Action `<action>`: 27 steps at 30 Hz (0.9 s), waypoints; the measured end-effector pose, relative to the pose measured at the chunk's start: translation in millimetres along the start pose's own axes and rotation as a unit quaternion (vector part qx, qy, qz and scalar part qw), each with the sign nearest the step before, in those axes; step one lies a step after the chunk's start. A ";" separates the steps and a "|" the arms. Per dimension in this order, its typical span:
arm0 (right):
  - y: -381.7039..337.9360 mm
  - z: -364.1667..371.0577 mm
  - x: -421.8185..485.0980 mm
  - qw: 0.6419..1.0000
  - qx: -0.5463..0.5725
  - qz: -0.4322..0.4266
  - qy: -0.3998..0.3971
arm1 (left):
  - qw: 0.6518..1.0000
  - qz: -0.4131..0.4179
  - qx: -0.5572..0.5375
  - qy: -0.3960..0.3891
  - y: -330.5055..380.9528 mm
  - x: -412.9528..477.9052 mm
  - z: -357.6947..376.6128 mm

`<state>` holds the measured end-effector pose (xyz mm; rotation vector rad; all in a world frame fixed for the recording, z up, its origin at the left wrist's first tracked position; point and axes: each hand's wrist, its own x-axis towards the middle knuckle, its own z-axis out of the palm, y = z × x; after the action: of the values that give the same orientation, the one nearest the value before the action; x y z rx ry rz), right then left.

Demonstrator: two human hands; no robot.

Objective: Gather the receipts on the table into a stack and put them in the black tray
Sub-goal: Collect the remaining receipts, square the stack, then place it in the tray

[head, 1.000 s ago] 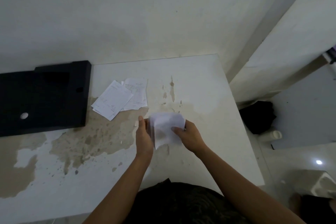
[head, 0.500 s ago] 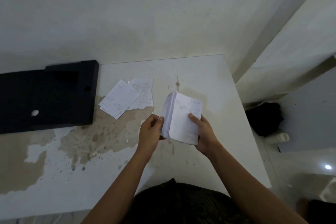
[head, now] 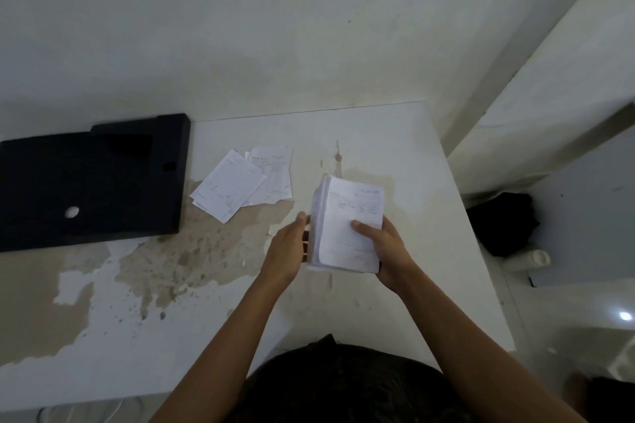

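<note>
Your stack of receipts (head: 347, 223) is off the table (head: 405, 154), held in the air well to the right of the black tray (head: 92, 178) and tilted so its printed face looks up at you. It is a thick block of thin white slips, the left edge showing many layered sheets, slightly ragged. The top slip carries faint grey lines of print, too small and blurred to read. Your right hand (head: 385, 251) clamps the stack, thumb laid across the face and fingers wrapped beneath the lower right corner. Your left hand (head: 287, 251) sits against the layered left edge with the thumb raised beside it; its fingers are mostly hidden, so you cannot tell whether it grips or only touches. The loose receipts (head: 240, 185) lie flat on the table between the tray and the stack, nearer the tray, a few overlapping rectangular slips fanned at angles, their print also unreadable. The tray is matte black and rectangular, with a stepped far edge, a round hole showing pale and a small dark slot near its right side. To the right of the tray the table's white coating has peeled in ragged patches, baring a tan, speckled layer.
</note>
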<state>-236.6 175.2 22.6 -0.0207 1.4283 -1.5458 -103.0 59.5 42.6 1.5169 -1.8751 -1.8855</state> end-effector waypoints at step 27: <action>12.4 9.8 3.1 0.996 0.020 0.067 -0.046 | 0.986 0.118 0.062 0.099 10.1 -3.5 -11.0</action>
<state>-224.5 168.2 14.3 0.0278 1.3001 -1.4443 -99.6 51.5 55.2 1.3850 -2.0093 -1.4852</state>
